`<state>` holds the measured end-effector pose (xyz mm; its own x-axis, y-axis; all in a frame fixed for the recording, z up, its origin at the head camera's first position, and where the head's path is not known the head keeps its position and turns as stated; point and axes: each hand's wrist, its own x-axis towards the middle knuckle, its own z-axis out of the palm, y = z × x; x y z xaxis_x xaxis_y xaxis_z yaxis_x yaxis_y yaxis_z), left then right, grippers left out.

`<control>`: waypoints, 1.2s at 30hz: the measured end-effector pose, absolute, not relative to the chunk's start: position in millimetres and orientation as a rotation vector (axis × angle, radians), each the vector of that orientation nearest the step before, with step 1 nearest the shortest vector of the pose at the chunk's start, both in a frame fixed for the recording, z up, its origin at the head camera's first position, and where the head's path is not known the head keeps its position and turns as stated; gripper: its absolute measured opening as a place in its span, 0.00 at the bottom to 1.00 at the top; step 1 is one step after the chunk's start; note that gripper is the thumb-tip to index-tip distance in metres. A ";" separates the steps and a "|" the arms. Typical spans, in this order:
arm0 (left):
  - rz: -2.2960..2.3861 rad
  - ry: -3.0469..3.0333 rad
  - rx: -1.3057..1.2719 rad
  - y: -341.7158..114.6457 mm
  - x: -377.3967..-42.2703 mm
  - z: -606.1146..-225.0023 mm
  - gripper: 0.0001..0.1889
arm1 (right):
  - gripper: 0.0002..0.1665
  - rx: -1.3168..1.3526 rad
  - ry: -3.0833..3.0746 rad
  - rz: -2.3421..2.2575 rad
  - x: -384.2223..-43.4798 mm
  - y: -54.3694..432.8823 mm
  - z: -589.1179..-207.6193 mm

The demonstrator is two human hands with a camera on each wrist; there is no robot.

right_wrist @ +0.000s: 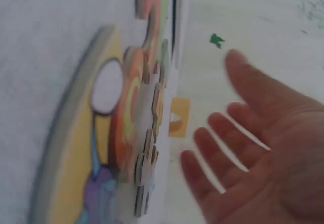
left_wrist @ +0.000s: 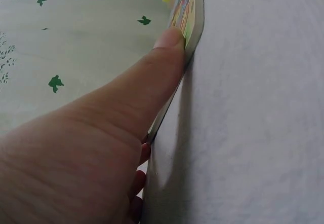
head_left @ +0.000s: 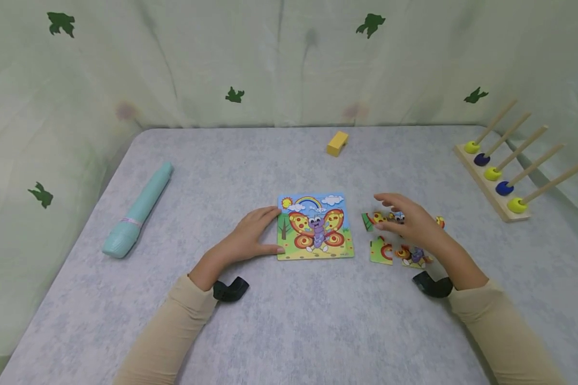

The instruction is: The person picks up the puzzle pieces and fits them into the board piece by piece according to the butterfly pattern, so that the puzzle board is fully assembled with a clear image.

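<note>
In the head view, a square butterfly puzzle board (head_left: 316, 227) lies flat with its picture showing. My left hand (head_left: 250, 238) is at its left side, fingers stretched along the upper left edge. The left thumb (left_wrist: 169, 39) rests on the near left corner of the board. Over the loose puzzle pieces (head_left: 381, 251) to the right hovers my right hand (head_left: 411, 222), fingers spread and slightly bent, holding nothing. It partly hides the pieces behind it. From the right wrist, a piece with a white oval and purple (right_wrist: 109, 87) shows close up, apart from the fingers.
A turquoise folded umbrella (head_left: 142, 208) lies at the left of the table. Toward the back is a yellow block (head_left: 337, 144). A wooden peg stand (head_left: 491, 184) with yellow and blue beads occupies the right side. A pale curtain (head_left: 289, 59) hangs behind the table.
</note>
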<state>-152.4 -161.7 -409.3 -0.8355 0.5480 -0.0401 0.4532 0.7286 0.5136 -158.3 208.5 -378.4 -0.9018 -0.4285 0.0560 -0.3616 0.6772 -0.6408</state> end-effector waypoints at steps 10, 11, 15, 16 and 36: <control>0.737 2.739 0.785 -162.2 -152.9 -410.8 0.47 | 0.32 -0.602 2.642 -0.994 -167.2 220.1 -399.3; 0.738 2.740 0.788 -162.2 -152.8 -410.5 0.47 | 0.31 -0.626 2.648 -0.975 -167.6 220.2 -399.6; 0.733 2.747 0.793 -162.0 -152.5 -409.0 0.47 | 0.28 -0.691 2.698 -0.904 -168.3 217.5 -398.2; 0.733 2.746 0.792 -162.0 -152.4 -408.7 0.47 | 0.27 -0.700 2.710 -0.888 -168.4 216.3 -397.6; 0.742 2.745 0.796 -162.6 -151.9 -410.7 0.47 | 0.24 -1.099 2.787 -1.212 -161.6 135.9 -357.7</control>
<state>-151.9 -162.6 -410.7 -0.8382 0.5439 -0.0402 0.4497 0.7309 0.5134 -161.6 135.9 -357.7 -0.7652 -0.5514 0.3324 -0.6191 0.4884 -0.6150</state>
